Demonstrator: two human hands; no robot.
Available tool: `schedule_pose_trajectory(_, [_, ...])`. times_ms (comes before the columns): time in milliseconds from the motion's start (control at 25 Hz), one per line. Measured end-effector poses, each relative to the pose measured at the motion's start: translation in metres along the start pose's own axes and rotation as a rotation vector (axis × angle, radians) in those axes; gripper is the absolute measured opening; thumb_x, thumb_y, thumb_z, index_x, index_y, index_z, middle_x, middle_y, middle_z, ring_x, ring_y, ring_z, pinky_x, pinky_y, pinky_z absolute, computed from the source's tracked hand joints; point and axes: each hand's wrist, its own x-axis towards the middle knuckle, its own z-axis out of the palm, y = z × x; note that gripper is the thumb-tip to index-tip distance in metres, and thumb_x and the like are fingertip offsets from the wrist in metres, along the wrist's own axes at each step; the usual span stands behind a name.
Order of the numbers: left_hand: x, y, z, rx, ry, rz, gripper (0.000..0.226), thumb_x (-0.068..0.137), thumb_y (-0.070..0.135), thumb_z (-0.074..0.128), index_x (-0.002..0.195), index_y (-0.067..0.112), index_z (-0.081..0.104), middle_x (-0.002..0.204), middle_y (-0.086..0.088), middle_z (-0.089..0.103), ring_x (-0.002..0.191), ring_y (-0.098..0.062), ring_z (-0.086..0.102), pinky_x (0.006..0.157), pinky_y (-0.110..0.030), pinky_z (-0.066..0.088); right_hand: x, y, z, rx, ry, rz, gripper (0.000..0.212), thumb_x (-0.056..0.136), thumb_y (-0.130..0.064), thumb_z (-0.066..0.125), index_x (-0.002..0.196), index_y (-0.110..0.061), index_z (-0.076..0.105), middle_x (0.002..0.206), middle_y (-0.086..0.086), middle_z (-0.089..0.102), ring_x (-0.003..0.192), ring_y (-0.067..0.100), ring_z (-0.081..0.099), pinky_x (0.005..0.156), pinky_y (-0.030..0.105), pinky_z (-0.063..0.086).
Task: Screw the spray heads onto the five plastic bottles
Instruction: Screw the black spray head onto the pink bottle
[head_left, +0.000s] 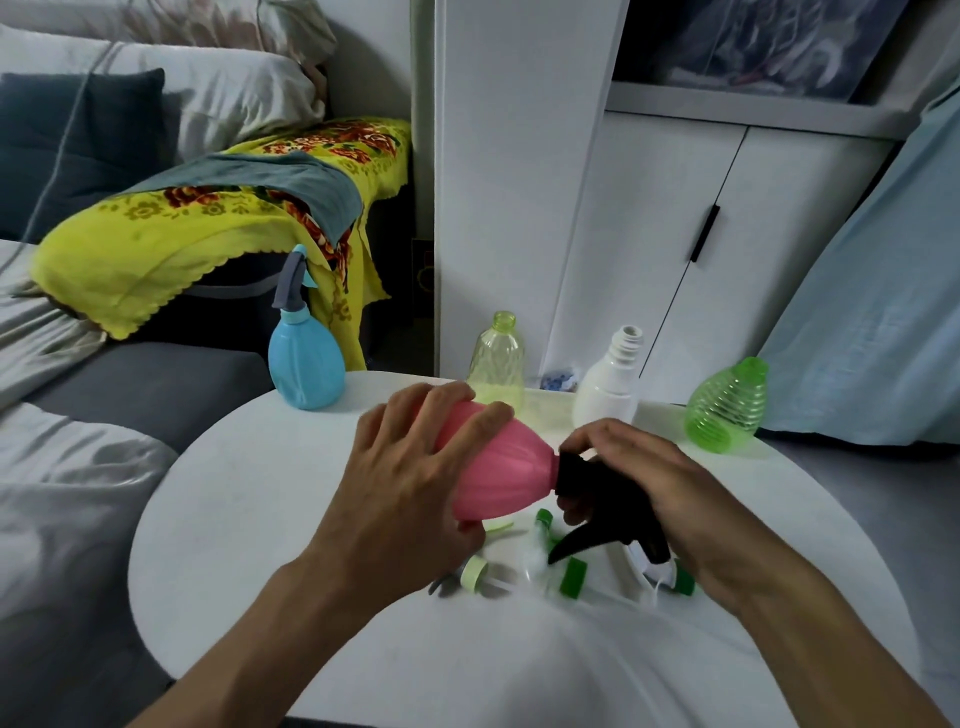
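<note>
My left hand (410, 467) grips a pink bottle (504, 467), held on its side above the round white table (260, 519). A black spray head (602, 493) sits on the bottle's neck, and my right hand (654, 488) is closed around it. Under my hands lie loose spray heads with green collars (574, 577) and a pale green one (475, 571). At the table's far edge stand a blue bottle (306, 364) with a grey spray head fitted, an open yellow-green bottle (496, 358), an open white bottle (610, 384) and an open ribbed green bottle (727, 405).
A grey sofa (130, 395) with bedding runs along the left. A yellow flowered cloth (208, 223) covers something behind the table. White cabinet doors (675, 249) stand at the back, and a light blue cloth (872, 312) hangs at the right.
</note>
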Motion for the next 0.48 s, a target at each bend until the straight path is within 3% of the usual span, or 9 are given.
schedule_pose_trajectory(120, [0.001, -0.005, 0.0, -0.16, -0.079, -0.033, 0.096, 0.055, 0.041, 0.087, 0.141, 0.027, 0.046, 0.138, -0.002, 0.05, 0.124, -0.028, 0.046, 0.094, -0.049, 0.049, -0.004, -0.004, -0.017, 0.063, -0.242, 0.021, 0.046, 0.093, -0.03, 0.035, 0.124, -0.014, 0.064, 0.113, 0.026, 0.07, 0.102, 0.044, 0.067, 0.093, 0.06, 0.042])
schedule_pose_trajectory(240, [0.002, -0.01, -0.001, -0.286, -0.1, -0.03, 0.096, 0.056, 0.044, 0.086, 0.141, 0.031, 0.043, 0.137, 0.007, 0.047, 0.122, -0.018, 0.043, 0.095, -0.039, 0.049, -0.011, -0.009, -0.027, 0.15, -0.404, 0.025, 0.068, 0.07, -0.012, 0.042, 0.138, -0.011, 0.053, 0.127, 0.03, 0.062, 0.103, 0.044, 0.062, 0.09, 0.052, 0.045])
schedule_pose_trajectory(320, [0.003, -0.011, -0.001, -0.325, -0.1, -0.015, 0.096, 0.055, 0.044, 0.086, 0.14, 0.033, 0.042, 0.136, 0.009, 0.046, 0.119, -0.014, 0.043, 0.094, -0.034, 0.048, -0.015, -0.008, -0.028, 0.064, -0.424, -0.025, 0.066, 0.078, 0.0, 0.045, 0.142, -0.016, 0.048, 0.126, 0.026, 0.064, 0.101, 0.038, 0.064, 0.091, 0.048, 0.048])
schedule_pose_trajectory(400, [0.002, -0.01, 0.0, -0.333, -0.107, -0.007, 0.097, 0.055, 0.044, 0.086, 0.14, 0.031, 0.042, 0.136, 0.007, 0.047, 0.118, -0.015, 0.044, 0.093, -0.035, 0.05, -0.017, -0.005, -0.026, -0.105, -0.372, -0.079, 0.053, 0.093, -0.008, 0.059, 0.142, -0.025, 0.046, 0.119, 0.016, 0.071, 0.099, 0.032, 0.068, 0.091, 0.045, 0.05])
schedule_pose_trajectory(480, [0.001, -0.01, 0.002, -0.324, -0.111, -0.015, 0.098, 0.055, 0.045, 0.086, 0.141, 0.029, 0.043, 0.136, 0.004, 0.048, 0.118, -0.018, 0.045, 0.092, -0.04, 0.052, -0.018, -0.003, -0.023, -0.227, -0.322, -0.083, 0.049, 0.093, -0.026, 0.058, 0.14, -0.029, 0.045, 0.108, 0.009, 0.076, 0.094, 0.029, 0.071, 0.087, 0.043, 0.051])
